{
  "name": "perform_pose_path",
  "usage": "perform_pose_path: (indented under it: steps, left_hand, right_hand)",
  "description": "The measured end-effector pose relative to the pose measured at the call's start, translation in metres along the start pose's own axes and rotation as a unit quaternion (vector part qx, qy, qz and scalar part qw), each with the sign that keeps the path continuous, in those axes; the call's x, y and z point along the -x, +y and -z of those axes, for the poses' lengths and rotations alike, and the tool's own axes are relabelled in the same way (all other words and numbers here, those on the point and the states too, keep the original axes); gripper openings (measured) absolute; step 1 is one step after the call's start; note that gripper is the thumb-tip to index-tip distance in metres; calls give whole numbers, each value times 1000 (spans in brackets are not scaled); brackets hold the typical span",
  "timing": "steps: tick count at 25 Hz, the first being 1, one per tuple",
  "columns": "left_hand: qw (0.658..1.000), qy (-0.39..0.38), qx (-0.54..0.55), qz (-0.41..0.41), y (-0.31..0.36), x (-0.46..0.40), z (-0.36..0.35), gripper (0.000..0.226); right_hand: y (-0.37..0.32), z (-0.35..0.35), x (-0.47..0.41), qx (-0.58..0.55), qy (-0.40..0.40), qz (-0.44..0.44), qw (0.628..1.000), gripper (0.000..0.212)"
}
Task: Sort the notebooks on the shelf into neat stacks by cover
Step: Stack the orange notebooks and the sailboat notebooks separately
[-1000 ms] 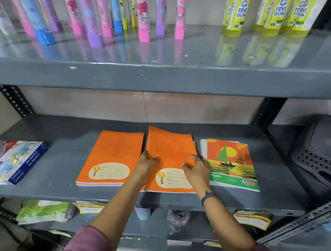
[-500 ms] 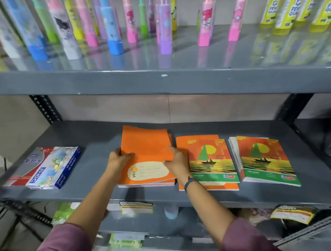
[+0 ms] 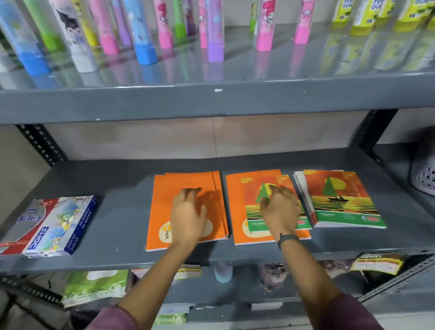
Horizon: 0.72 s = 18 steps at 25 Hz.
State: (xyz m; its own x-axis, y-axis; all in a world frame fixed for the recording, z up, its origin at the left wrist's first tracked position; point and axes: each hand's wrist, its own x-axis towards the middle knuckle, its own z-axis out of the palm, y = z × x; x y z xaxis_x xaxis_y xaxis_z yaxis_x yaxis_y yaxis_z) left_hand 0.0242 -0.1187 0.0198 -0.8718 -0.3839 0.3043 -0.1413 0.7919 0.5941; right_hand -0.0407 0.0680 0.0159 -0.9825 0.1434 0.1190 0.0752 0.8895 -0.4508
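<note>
I look down on the grey shelf, where the notebooks lie in three groups along the middle board. On the left sits the plain orange stack, its top covers fanned a little toward the right edge, so I judge it not yet squared. Beside it, just apart, is the middle pile: an orange notebook underneath with a sailboat notebook lying on top of it, the one mixed spot I can see. Further right, the sailboat stack looks sorted by cover, though its lower edges splay out to the left.

So I reckon the sorting is mostly done; what remains is to split that middle pile, send each book to its own stack, and tidy the edges.

My left hand lies flat on the plain orange stack, fingers spread and holding nothing. My right hand hovers low over the sailboat notebook, fingers loosely curled downward; I cannot tell whether they touch the cover yet.
</note>
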Motion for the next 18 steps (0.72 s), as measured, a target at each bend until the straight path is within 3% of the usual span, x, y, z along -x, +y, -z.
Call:
perform_pose_path:
  steps: [3,6,9,12,15,18]
  left_hand:
    - [976,-116,180,43,51,10,-41,34]
    - [935,-207,246,152,83,11,-70,43]
    - [893,-167,324,263,105,14,-79,40]
    - [788,-118,460,392,119,6,-80,39]
    - [718,-114,552,409,150,1,-86,34]
    - [703,-150,587,373,198,2,-105,22]
  right_hand:
    - [37,8,-15,9,-44,-34,998,42]
    - [50,8,-22,-88,-90,-52,991,45]
    - [53,10,-27,-206,-88,-80,971,39]
    - [54,19,-34,-256,-80,-79,960,40]
    - [76,46,-55,-238,-11,-55,970,39]
    - [115,73,-74,-163,58,-75,982,32]
